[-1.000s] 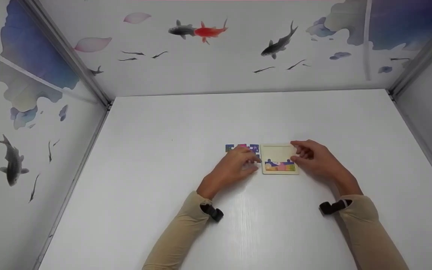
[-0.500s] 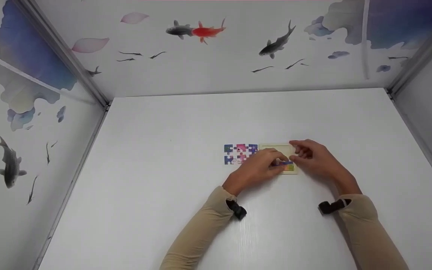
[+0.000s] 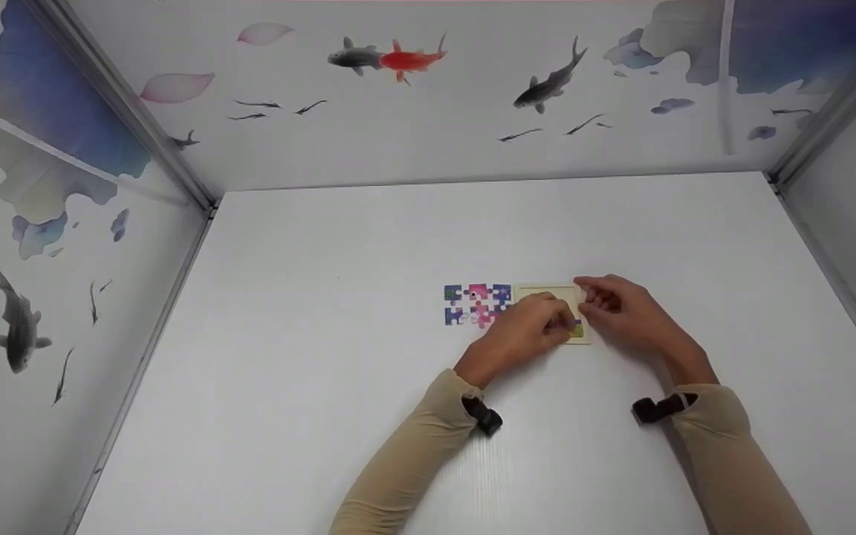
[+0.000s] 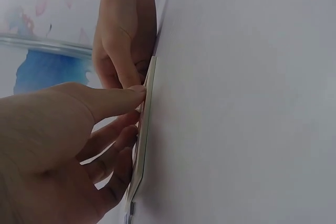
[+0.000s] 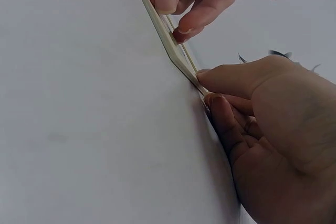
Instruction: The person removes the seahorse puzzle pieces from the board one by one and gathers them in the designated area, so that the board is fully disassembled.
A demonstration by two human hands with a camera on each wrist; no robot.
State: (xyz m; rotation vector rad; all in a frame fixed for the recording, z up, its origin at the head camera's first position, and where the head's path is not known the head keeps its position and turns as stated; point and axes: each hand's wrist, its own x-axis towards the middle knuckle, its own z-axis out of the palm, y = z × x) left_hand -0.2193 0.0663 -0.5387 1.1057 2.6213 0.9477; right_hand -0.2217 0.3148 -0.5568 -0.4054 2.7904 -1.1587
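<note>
A shallow wooden puzzle tray point(image 3: 547, 287) lies on the table. My right hand point(image 3: 625, 310) pinches its right edge between thumb and fingers, as the right wrist view point(image 5: 278, 124) confirms. Over the tray's lower part is my left hand point(image 3: 523, 327), its bent fingers and thumb touching the inside; no piece shows between them. Most of the fitted bottom row is hidden by that hand, apart from a green and blue puzzle piece point(image 3: 578, 329). Directly left of the tray lie several loose jigsaw pieces point(image 3: 478, 292), pink and blue, in two rows, the nearer partly covered by the left hand.
The white tabletop point(image 3: 324, 334) extends around the tray. White panels printed with fish enclose it, with the back wall point(image 3: 428, 141) behind and the left wall point(image 3: 64, 319) at the side. Each wrist wears a black strap point(image 3: 481, 416).
My left hand has moved right, from over the loose pieces to the tray's lower part, uncovering most of those pieces. My right hand keeps its grip on the tray's right edge.
</note>
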